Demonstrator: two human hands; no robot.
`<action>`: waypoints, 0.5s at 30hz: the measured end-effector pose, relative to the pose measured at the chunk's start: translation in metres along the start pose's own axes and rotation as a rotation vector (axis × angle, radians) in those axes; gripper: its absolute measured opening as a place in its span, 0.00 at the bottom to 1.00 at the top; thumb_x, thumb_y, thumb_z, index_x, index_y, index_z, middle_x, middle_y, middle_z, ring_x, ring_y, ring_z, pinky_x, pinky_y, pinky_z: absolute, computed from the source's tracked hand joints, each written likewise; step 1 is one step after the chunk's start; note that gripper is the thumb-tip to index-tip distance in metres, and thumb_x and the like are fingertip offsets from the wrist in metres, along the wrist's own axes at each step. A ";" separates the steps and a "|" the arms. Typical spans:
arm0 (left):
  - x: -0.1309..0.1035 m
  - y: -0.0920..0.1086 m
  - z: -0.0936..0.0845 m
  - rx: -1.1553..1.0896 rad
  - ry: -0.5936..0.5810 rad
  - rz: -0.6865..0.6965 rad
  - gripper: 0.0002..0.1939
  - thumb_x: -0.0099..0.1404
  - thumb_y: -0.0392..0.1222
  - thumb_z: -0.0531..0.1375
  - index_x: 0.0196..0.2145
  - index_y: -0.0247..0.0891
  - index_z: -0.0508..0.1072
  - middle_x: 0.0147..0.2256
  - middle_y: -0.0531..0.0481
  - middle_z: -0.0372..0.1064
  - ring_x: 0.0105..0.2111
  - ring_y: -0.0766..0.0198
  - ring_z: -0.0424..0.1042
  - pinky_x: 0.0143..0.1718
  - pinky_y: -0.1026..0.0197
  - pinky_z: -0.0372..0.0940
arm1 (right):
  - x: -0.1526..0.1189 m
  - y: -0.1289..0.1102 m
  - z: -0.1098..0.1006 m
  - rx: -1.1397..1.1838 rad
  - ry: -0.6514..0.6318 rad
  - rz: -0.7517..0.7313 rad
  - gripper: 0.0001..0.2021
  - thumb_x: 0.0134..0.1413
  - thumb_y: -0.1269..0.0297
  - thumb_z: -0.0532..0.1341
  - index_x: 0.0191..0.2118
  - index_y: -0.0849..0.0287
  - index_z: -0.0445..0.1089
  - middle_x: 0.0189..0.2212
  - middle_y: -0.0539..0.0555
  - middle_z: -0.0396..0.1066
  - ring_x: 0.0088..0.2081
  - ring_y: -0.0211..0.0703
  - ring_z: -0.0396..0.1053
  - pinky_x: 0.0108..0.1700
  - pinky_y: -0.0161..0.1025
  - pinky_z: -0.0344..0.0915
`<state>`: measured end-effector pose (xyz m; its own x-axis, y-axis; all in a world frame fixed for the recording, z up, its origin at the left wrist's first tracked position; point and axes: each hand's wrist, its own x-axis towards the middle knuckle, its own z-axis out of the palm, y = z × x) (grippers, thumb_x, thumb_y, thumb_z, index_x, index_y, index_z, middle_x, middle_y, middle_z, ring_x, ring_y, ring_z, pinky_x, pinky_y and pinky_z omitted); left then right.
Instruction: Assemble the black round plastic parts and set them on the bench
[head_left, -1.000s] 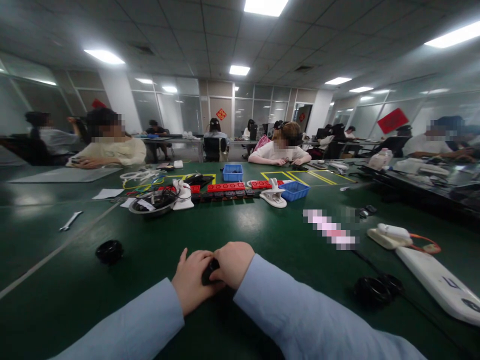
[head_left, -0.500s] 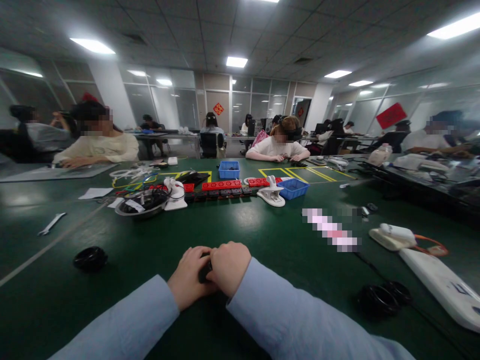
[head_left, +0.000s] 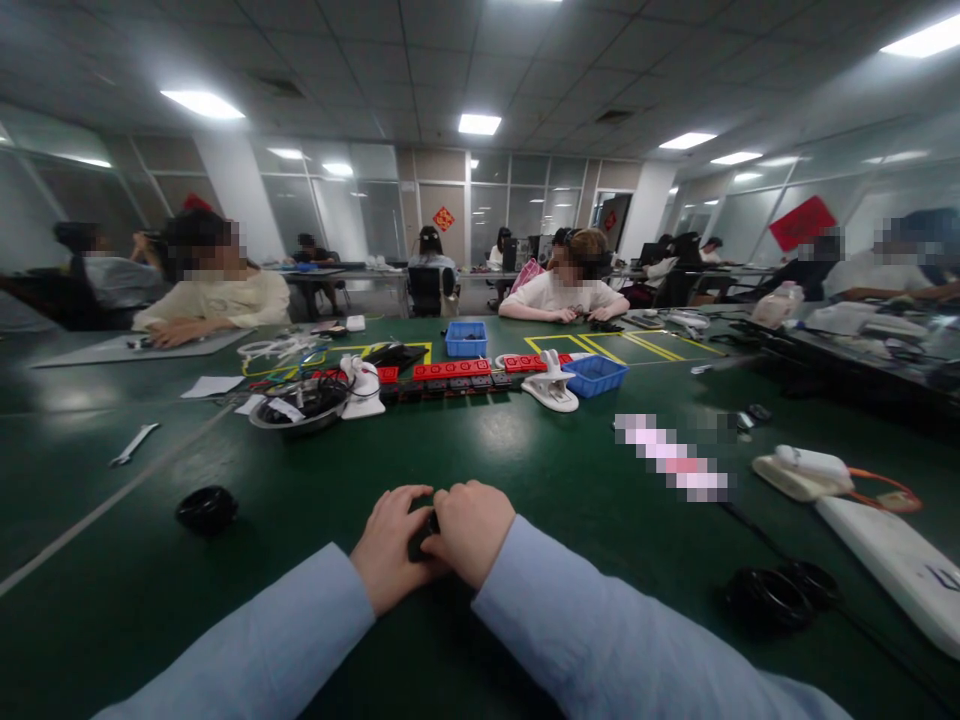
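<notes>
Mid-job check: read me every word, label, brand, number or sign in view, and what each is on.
No text can be read with certainty.
Red diamond sign, far back: characters too small.
Smaller red sign, farther right: too small.
Red sheet: markings too blurred.
Long white object: dark mark by the picture's edge, unreadable.
Red strip: symbols too small.
Black object in the hands: no lettering visible.

Head view, forward and down, hands near
</notes>
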<state>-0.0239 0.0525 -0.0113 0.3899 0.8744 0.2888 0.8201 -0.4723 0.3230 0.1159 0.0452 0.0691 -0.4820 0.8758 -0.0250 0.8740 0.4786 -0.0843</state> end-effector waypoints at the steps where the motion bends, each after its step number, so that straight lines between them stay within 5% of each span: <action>1: 0.000 0.000 0.000 -0.002 0.000 0.001 0.20 0.45 0.44 0.62 0.38 0.39 0.70 0.47 0.43 0.60 0.49 0.47 0.57 0.50 0.45 0.52 | 0.000 0.000 0.000 0.002 -0.001 0.001 0.17 0.47 0.56 0.59 0.41 0.63 0.68 0.35 0.60 0.71 0.38 0.48 0.69 0.37 0.40 0.65; 15: 0.002 0.007 -0.007 -0.034 -0.106 -0.048 0.20 0.47 0.45 0.61 0.39 0.38 0.69 0.45 0.44 0.62 0.48 0.49 0.59 0.53 0.40 0.43 | 0.000 0.000 0.000 0.018 -0.016 0.005 0.17 0.46 0.56 0.61 0.40 0.61 0.69 0.35 0.60 0.71 0.39 0.48 0.69 0.37 0.39 0.65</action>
<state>-0.0205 0.0504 -0.0021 0.3943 0.9019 0.1763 0.8247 -0.4319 0.3650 0.1155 0.0453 0.0690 -0.4789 0.8769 -0.0411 0.8751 0.4732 -0.1018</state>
